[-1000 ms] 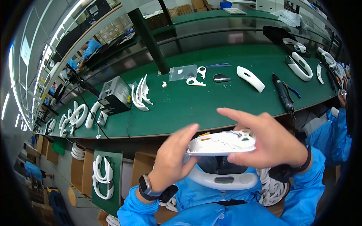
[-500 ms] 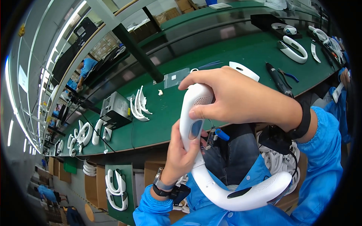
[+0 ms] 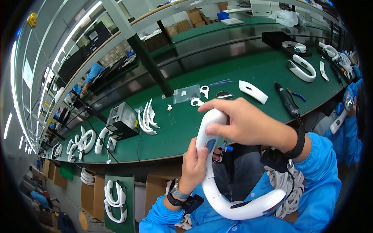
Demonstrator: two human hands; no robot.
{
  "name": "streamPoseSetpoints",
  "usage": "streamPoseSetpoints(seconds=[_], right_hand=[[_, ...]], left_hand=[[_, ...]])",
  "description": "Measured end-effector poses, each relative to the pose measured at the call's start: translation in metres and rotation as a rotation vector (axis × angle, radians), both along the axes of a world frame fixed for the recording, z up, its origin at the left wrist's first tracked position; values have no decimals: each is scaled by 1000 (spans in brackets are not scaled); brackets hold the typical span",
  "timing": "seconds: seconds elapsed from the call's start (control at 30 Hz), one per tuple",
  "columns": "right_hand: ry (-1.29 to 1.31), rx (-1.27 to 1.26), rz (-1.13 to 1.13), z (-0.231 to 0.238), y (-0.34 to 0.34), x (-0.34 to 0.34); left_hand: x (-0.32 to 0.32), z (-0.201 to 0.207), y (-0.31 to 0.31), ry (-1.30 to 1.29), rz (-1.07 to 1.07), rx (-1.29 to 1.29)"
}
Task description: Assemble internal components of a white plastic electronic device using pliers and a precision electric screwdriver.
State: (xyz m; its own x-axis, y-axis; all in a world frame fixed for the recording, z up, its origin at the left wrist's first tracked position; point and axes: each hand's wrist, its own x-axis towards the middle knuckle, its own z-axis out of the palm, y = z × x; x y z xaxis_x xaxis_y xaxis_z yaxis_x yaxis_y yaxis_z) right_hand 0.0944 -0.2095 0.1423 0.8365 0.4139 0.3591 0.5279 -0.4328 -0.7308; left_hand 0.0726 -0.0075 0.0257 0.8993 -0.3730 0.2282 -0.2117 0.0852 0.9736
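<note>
White plastic: curved band (image 3: 222,205) held above lap (image 3: 248,163), just before green bench (image 3: 171,144). Left hand (image 3: 194,165) wrapped round its side, right hand (image 3: 245,123) clamped over upper end. Second ago, open innards showed; now smooth outer shell does: work likely turned to outside.

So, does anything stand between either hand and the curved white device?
Nothing visible does: the left hand and right hand both touch the curved white device directly, though its underside is hidden.
</note>
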Motion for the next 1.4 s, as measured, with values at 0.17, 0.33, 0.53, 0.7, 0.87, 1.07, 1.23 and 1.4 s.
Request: streamPoseSetpoints(seconds=[0.17,0.33,0.53,0.7,0.87,1.07,1.23,1.4], right_hand=[[-35,117,3,0,-2,-26],[-235,133,44,-12,0,-44],[-352,118,72,-23,8,-63],[-331,98,131,-23,14,-67],[-380,87,162,-25,18,-69],[-339,210,129,-32,25,-60],[-218,377,154,-51,27,-51],[-67,598,157,-63,35,-53]], left_hand=[[-8,12,-4,-97,114,56],[-28,33,7,-324,288,276],[-36,27,11,-618,345,298],[-36,24,21,-713,312,296],[-43,25,25,-725,279,261],[-42,24,27,-638,236,314],[-41,18,29,-671,212,351],[-43,12,30,-628,225,328]])
